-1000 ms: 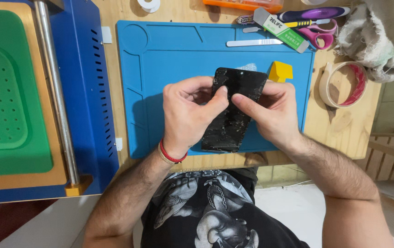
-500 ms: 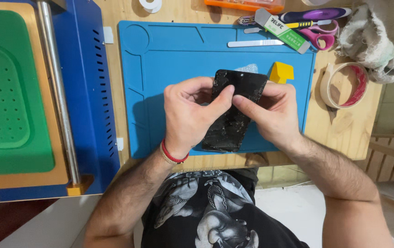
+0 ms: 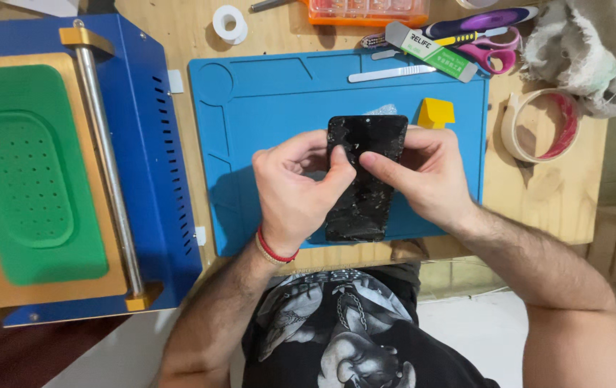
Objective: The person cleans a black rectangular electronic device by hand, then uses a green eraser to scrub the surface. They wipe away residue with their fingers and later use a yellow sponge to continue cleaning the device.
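While both hands, left hand (image 3: 295,194) and right hand (image 3: 423,176), pinch the cracked black glass phone panel (image 3: 362,176) at frame centre above the blue silicone mat (image 3: 265,108), glass fragments cling; peeling looks unfinished.

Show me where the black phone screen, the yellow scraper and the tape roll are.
phone screen (image 3: 365,144): head view, upper glass between both thumbs.
yellow scraper (image 3: 436,113): head view, middle of its body.
tape roll (image 3: 513,130): head view, left rim.

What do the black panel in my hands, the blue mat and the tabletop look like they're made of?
Black panel: probably glass, glossy, with pale cracks and specks all over it. Blue mat: likely silicone or rubber, matte, with moulded compartments. Tabletop: bare pale wood, visible grain and knots.
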